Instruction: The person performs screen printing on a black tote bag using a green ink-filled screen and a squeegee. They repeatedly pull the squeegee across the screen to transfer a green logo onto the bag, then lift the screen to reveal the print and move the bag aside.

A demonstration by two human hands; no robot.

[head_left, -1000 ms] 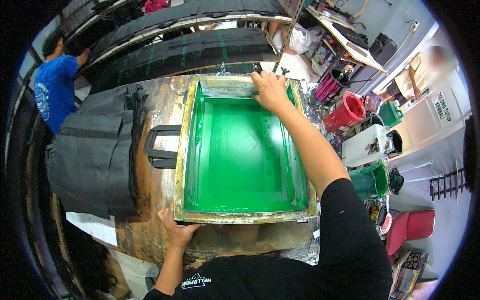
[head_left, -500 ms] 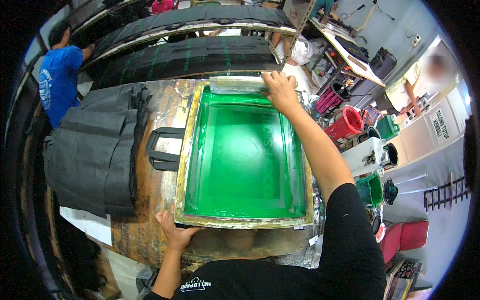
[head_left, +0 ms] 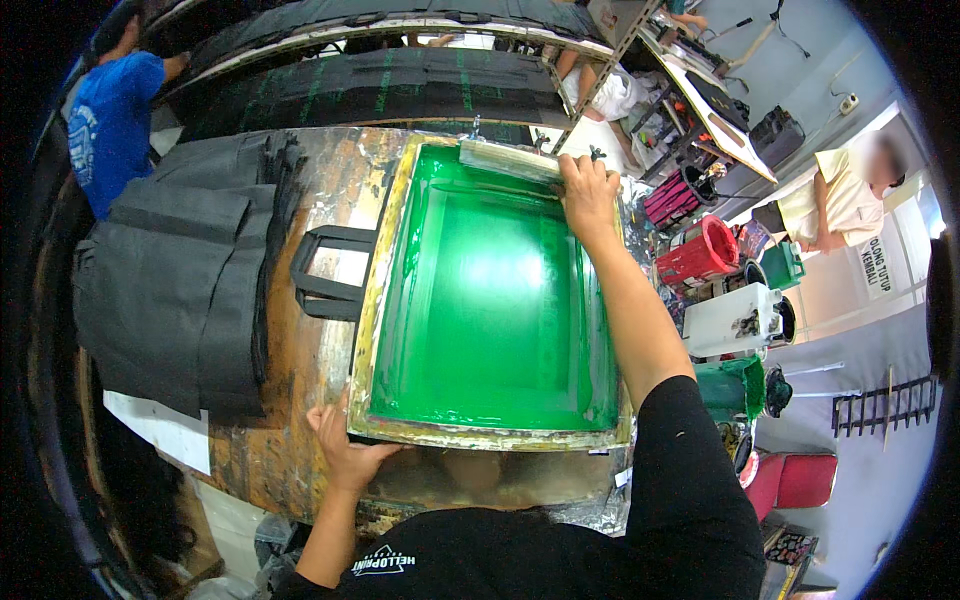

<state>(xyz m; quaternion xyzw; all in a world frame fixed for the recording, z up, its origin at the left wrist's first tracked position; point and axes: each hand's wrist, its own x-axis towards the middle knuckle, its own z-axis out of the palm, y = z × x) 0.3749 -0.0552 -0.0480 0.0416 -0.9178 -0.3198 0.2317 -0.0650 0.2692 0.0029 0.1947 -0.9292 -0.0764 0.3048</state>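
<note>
A screen-printing frame with a worn, yellowish rim lies in front of me, its mesh coated in wet green ink. At the far end, my right hand grips the right end of a long squeegee that lies crosswise, its lower edge in the ink. My left hand is at the near left corner of the frame, thumb along the front edge and fingers by the left side. Black handles of a cloth bag stick out from under the frame's left side; the rest is hidden.
A pile of black cloth bags lies on the stained table to the left. Racks with black bags stand beyond. Buckets, including a red one, line the right side. Two people stand farther off, left and right.
The view has shifted a little. The squeegee lies more slanted at the far end, with my right hand still on it. My left hand stays at the near left corner.
</note>
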